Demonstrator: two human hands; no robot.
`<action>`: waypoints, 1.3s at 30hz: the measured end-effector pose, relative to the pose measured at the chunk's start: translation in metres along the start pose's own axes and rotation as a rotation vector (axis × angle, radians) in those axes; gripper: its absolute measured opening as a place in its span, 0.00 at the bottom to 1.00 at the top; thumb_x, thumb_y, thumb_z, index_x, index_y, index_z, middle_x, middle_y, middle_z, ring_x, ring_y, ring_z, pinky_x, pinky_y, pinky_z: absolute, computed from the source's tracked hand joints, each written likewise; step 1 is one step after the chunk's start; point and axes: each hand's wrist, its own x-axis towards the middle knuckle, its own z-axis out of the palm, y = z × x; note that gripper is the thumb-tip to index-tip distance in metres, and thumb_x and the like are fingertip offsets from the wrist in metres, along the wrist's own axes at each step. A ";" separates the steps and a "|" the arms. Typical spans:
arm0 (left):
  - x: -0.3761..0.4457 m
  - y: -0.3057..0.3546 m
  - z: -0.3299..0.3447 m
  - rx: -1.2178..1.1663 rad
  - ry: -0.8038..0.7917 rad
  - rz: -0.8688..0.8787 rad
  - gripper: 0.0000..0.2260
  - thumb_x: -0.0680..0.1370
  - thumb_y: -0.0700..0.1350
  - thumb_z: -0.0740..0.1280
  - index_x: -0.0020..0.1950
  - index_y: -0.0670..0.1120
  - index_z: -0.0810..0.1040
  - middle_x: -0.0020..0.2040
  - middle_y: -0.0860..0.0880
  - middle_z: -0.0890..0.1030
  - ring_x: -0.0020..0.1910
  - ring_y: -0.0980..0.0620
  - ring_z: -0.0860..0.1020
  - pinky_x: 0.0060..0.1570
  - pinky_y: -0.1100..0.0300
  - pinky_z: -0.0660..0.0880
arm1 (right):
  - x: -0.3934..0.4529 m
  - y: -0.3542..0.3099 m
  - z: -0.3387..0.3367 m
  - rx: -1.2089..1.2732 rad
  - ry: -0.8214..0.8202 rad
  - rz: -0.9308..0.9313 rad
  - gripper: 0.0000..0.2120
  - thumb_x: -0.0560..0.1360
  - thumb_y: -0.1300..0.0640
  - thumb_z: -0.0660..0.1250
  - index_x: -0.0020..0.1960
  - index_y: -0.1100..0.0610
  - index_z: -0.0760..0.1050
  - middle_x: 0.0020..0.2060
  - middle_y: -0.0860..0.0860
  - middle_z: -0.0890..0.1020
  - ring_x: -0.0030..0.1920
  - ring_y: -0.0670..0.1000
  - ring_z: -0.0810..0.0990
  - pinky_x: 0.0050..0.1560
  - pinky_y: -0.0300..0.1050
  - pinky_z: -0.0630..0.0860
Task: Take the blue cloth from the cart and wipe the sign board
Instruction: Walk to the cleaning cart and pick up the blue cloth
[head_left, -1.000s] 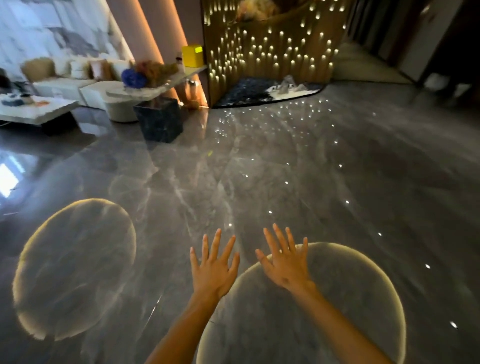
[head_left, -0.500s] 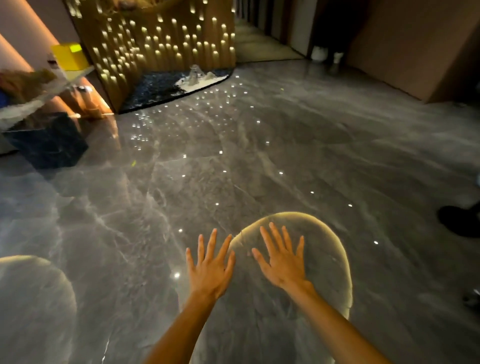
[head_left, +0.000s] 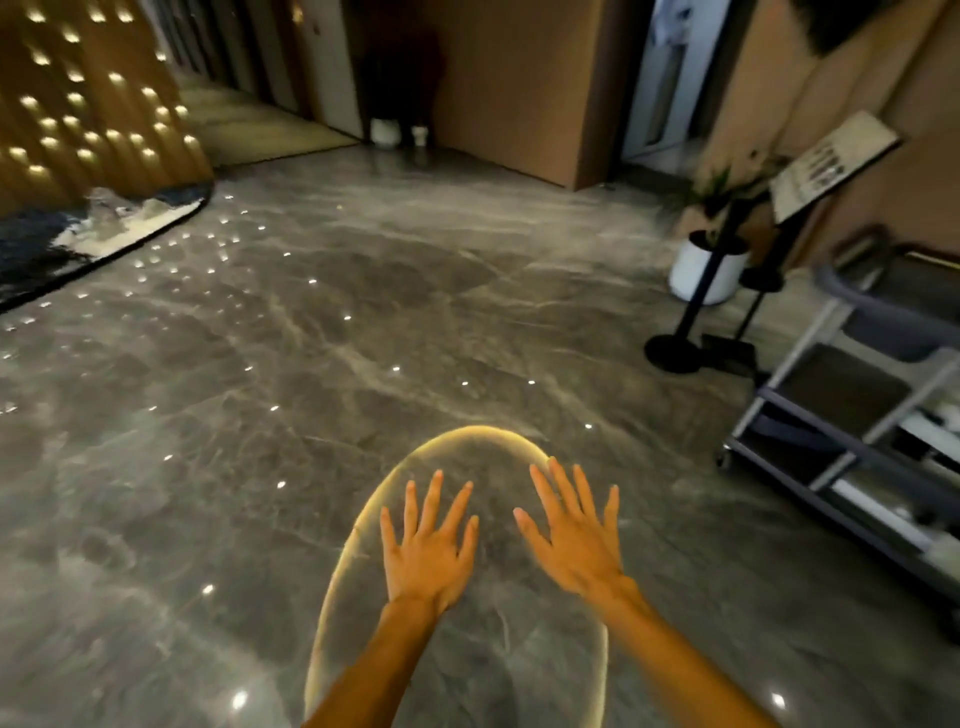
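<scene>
From the head camera, a glossy grey marble floor is filling most of the frame, reflecting many small points of light and carrying a glowing oval ring just below the hands. At the far left a gold wall panel dotted with lights is rising above a dark rug. Tan walls and a doorway are standing at the back.

On the right a white plant pot is sitting near the wall, and beside it the sign board is tilting on a black stand whose round base is resting on the floor. The cart, with grey shelves and pale uprights, is standing at the right edge, partly cut off and blurred; I cannot tell whether the blue cloth is lying on it.

The left hand and right hand are reaching forward side by side, palms down, well apart from the cart. Their fingers are spreading wide, holding nothing and touching nothing.
</scene>
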 end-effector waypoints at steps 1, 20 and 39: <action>0.008 0.005 0.001 0.010 -0.002 0.035 0.25 0.81 0.63 0.43 0.77 0.67 0.40 0.80 0.56 0.39 0.79 0.46 0.40 0.74 0.37 0.44 | -0.001 0.006 -0.002 -0.001 0.006 0.039 0.33 0.78 0.30 0.42 0.79 0.39 0.39 0.80 0.42 0.41 0.80 0.51 0.38 0.74 0.68 0.33; 0.051 0.222 0.038 -0.020 -0.112 0.669 0.24 0.79 0.65 0.39 0.76 0.69 0.38 0.80 0.58 0.38 0.79 0.48 0.38 0.74 0.38 0.41 | -0.091 0.189 -0.047 -0.003 0.139 0.663 0.34 0.74 0.26 0.35 0.76 0.35 0.31 0.77 0.40 0.33 0.78 0.50 0.31 0.71 0.67 0.25; 0.036 0.499 0.073 -0.041 -0.125 0.867 0.24 0.78 0.65 0.36 0.74 0.70 0.37 0.79 0.59 0.36 0.77 0.49 0.35 0.74 0.39 0.38 | -0.169 0.425 -0.114 -0.023 0.212 0.896 0.35 0.74 0.27 0.34 0.77 0.38 0.32 0.78 0.43 0.35 0.78 0.52 0.32 0.73 0.69 0.30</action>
